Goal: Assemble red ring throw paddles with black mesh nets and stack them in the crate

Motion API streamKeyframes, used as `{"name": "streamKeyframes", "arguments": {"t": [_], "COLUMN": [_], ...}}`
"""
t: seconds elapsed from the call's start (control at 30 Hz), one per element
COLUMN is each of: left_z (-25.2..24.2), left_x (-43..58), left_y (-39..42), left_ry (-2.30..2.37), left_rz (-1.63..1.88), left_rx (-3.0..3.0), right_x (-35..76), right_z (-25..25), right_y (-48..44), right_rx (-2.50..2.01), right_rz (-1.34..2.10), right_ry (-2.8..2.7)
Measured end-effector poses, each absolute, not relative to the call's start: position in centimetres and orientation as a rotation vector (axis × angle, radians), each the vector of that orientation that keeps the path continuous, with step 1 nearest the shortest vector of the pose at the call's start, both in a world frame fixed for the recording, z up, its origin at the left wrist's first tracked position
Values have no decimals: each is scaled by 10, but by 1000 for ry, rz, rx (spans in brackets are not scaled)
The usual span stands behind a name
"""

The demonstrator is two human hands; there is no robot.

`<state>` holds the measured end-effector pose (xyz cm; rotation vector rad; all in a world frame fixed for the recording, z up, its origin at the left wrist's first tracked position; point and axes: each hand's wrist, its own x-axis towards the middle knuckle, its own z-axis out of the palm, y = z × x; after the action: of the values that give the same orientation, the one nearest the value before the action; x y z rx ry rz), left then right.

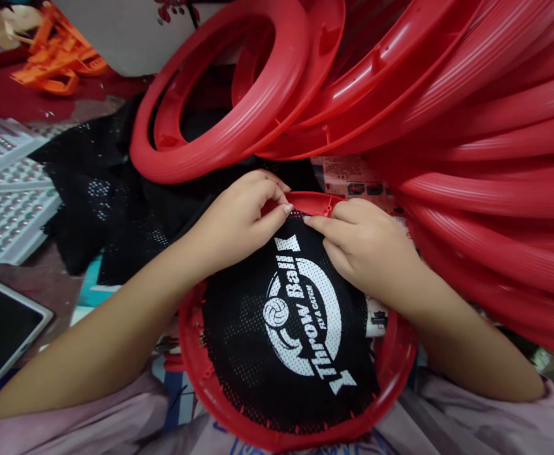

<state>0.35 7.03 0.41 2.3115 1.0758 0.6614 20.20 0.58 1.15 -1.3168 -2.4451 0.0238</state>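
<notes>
A red plastic ring [196, 373] rests on my lap with black mesh fabric [239, 341] stretched over much of it. White print on the mesh reads "Throw Ball". Small red pegs poke through the mesh along the near edge. My left hand [251, 212] pinches the mesh's far edge between thumb and fingers, close to the ring's far rim. Just right of it, my right hand [362, 243] holds the same edge, its index finger stretched along the fabric. On the right side, a gap shows between mesh and ring.
Loose red rings [220, 139] lean beyond my hands, and a large stack of them [494, 164] fills the right. Black mesh [101, 189] is heaped at left, near white trays [16, 221] of small round pieces. A tablet-like device [2, 322] and orange plastic parts [63, 54] lie further left.
</notes>
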Motion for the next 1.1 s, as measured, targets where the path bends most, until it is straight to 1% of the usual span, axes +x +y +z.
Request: {"name": "streamKeyframes", "arguments": {"t": [0.27,0.5,0.57,0.87,1.1], "left_z": [2,3,3,5,5], "left_x": [4,2,1,1,1], "left_y": [73,70,69,67,65], "left_ry": [1078,1034,1015,943,920], "left_rz": [654,674,671,665,533], "left_rx": [2338,2342,2376,2445,2479], "right_x": [200,212,216,215,217], "right_z": [13,21,22,13,5], "right_y": [6,10,13,17,25], "right_rx": [-1428,-1336,-1329,-1300,-1326], "right_rz": [110,361,343,54,64], "right_ry": [-2485,-2390,-2366,-2321,-2290]}}
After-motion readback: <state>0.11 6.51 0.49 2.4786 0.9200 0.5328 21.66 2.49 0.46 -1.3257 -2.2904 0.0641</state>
